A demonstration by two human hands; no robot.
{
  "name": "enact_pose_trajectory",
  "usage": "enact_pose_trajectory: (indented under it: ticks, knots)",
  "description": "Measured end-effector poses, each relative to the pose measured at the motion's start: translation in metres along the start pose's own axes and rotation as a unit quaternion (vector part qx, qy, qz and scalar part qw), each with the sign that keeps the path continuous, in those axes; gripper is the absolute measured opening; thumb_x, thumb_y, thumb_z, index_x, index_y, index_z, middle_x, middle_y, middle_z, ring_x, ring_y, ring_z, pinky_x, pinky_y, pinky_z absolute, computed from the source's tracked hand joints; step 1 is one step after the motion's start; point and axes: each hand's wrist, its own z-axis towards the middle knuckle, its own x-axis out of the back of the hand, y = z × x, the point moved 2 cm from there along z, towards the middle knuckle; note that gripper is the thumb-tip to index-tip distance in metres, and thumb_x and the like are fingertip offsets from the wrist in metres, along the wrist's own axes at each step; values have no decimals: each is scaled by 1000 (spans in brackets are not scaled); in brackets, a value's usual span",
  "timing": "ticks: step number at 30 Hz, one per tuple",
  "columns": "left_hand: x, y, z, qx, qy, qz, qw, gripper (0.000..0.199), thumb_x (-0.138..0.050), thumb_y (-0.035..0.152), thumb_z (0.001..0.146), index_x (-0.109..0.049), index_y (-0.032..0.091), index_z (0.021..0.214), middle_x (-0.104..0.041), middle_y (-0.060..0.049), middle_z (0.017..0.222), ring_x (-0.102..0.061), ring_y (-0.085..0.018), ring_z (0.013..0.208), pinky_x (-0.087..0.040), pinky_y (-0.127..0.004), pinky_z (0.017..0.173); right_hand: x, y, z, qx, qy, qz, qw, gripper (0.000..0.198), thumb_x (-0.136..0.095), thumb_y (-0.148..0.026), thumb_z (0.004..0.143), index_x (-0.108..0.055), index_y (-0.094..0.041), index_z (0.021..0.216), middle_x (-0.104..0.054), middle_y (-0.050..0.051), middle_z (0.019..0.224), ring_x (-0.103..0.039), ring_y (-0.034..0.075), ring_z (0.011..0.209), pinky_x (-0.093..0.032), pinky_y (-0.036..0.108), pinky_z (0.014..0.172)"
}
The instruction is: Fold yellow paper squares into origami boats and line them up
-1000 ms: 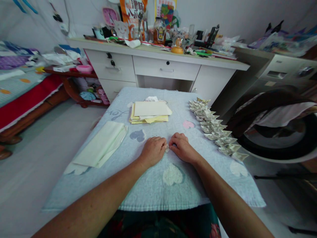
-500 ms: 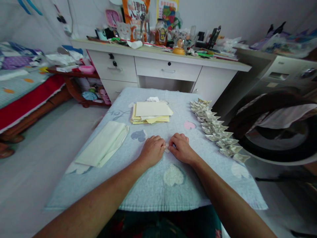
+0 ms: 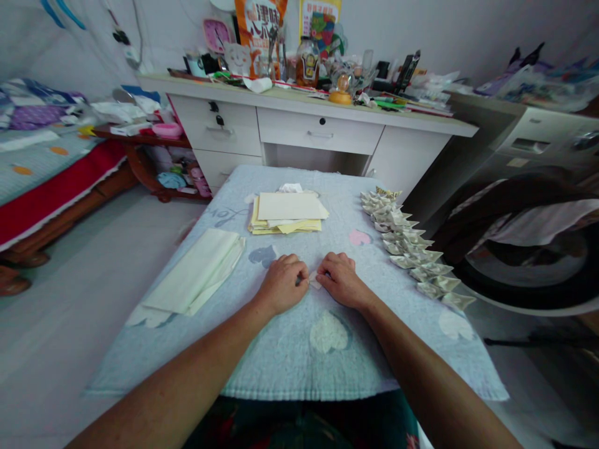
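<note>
Between my hands, low over the table, is a small pale piece of folded paper (image 3: pixel 315 282), mostly hidden by fingers. My left hand (image 3: pixel 284 284) pinches at its left side, thumb and forefinger curled into a ring. My right hand (image 3: pixel 340 279) is closed on its right side, fingertips bent down. Along the table's right side stand several folded paper boats (image 3: pixel 412 242) in a slanting row. Ahead of my hands lies a stack of cream and yellow paper sheets (image 3: pixel 292 207). To the left rests a pale green folded sheet pile (image 3: pixel 191 274).
A blue patterned cloth (image 3: pixel 281 374) covers the table. Behind it stands a white desk (image 3: pixel 322 128) with a jar (image 3: pixel 307 62) and clutter on top. A washing machine (image 3: pixel 538 143) is at right, a bed (image 3: pixel 51 162) at left. Crumpled white tissue (image 3: pixel 291 187) lies behind the stack.
My left hand has shifted slightly left and its thumb and forefinger have rounded, so more of the small paper shows. The right hand has barely moved. The view has tilted slightly.
</note>
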Motion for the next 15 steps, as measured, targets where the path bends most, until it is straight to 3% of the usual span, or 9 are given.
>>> enact_pose_trajectory:
  ticks: [15]
  knots:
    - [-3,-1,5,3,-12,-4,1000,11,-59,22,81,-63,19,71,-61,-2,80,-56,-18,83,-38,-31,74,-2,2,3,-28,0,3,1000,13,-57,-28,88,-65,-19,83,-59,3,93,-45,20,93,-27,33,79]
